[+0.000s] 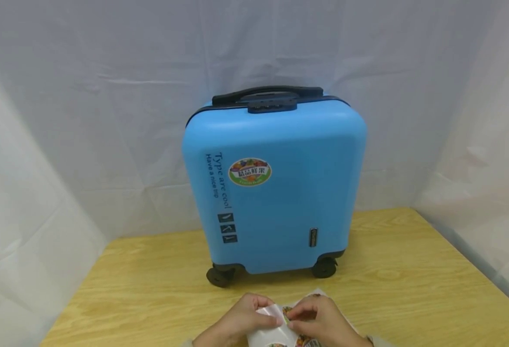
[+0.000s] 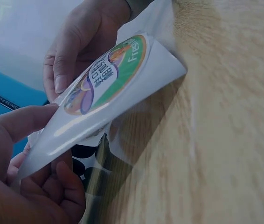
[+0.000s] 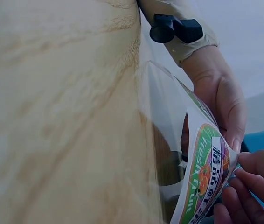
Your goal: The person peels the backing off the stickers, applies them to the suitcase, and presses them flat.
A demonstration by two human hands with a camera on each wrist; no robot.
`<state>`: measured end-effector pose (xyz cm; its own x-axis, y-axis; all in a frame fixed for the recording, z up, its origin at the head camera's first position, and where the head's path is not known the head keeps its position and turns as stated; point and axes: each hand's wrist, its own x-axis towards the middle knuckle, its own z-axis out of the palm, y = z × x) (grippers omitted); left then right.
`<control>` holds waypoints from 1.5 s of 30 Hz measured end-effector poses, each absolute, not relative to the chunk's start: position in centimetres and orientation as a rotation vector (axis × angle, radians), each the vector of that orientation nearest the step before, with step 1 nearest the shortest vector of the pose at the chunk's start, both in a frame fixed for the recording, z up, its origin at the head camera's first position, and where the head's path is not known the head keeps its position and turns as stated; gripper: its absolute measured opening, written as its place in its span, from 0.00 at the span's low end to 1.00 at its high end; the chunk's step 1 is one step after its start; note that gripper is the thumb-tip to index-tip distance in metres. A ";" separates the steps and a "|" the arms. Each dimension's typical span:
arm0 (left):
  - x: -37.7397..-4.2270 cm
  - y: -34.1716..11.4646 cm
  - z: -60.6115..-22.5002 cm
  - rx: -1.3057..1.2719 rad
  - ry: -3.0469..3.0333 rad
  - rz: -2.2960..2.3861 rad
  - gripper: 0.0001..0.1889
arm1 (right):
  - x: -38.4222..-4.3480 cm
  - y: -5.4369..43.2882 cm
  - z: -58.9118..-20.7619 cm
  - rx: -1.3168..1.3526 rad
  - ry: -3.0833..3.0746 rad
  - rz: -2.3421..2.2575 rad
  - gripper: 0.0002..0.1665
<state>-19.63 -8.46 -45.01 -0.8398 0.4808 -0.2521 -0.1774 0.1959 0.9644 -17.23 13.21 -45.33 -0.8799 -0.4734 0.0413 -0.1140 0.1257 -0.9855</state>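
Observation:
A white sheet of fruit stickers (image 1: 265, 332) is held between both hands at the table's front, bent upward. My left hand (image 1: 250, 318) grips its left part, thumb on top and fingers beneath. The right hand (image 1: 321, 320) pinches with thumb and index finger at the edge of an oval sticker (image 1: 287, 314). Whether it has the sticker or the backing, I cannot tell. In the left wrist view, a green-rimmed oval sticker (image 2: 108, 74) lies on the curved sheet. The right wrist view shows the right fingertips (image 3: 251, 161) at the sheet's corner, beside a "Fresh fruit" sticker (image 3: 204, 172).
A blue suitcase (image 1: 289, 193) stands upright on its black wheels behind the hands. One oval fruit sticker (image 1: 250, 172) is on its upper left front, beside printed lettering. The wooden table (image 1: 150, 284) has white cloth (image 1: 107, 120) hanging behind and at both sides.

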 end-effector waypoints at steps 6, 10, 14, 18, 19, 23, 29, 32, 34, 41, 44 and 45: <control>-19.7 -8.5 -45.0 0.309 1.930 1.708 0.12 | -17.2 13.2 -45.1 -0.548 2.117 -1.810 0.12; -19.7 -8.5 -44.9 0.310 1.902 1.715 0.12 | -17.1 13.2 -45.0 -0.612 2.181 -1.779 0.12; -19.6 -8.5 -44.8 0.307 1.892 1.720 0.12 | -17.0 13.2 -45.0 -0.653 2.217 -1.766 0.11; -19.6 -8.4 -44.9 0.312 1.897 1.724 0.12 | -17.0 13.1 -45.2 -0.669 2.222 -1.770 0.11; -19.5 -8.4 -44.9 0.316 1.894 1.725 0.12 | -17.0 13.1 -45.2 -0.674 2.220 -1.773 0.11; -19.6 -8.4 -45.0 0.332 1.892 1.721 0.12 | -17.0 13.2 -45.2 -0.669 2.213 -1.779 0.11; -19.7 -8.5 -45.2 0.344 1.902 1.715 0.12 | -17.0 13.2 -45.3 -0.631 2.167 -1.805 0.11; -19.7 -8.5 -45.3 0.337 1.916 1.711 0.12 | -17.1 13.2 -45.3 -0.623 2.158 -1.810 0.11; -19.6 -8.5 -45.3 0.337 1.921 1.710 0.12 | -17.1 13.2 -45.3 -0.623 2.160 -1.808 0.11; -19.6 -8.5 -45.0 0.350 1.917 1.716 0.12 | -17.1 13.2 -45.2 -0.627 2.125 -1.828 0.12; -19.6 -8.5 -45.0 0.354 1.922 1.710 0.12 | -17.1 13.2 -45.2 -0.621 2.111 -1.835 0.13; -19.6 -8.5 -45.0 0.352 1.922 1.707 0.12 | -17.1 13.2 -45.2 -0.620 2.108 -1.835 0.13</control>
<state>-19.56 -8.54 -44.99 -0.8198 0.5288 -0.2199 -0.1560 0.1633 0.9742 -17.12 13.18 -45.18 -0.8692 -0.4896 0.0696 -0.1364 0.1022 -0.9854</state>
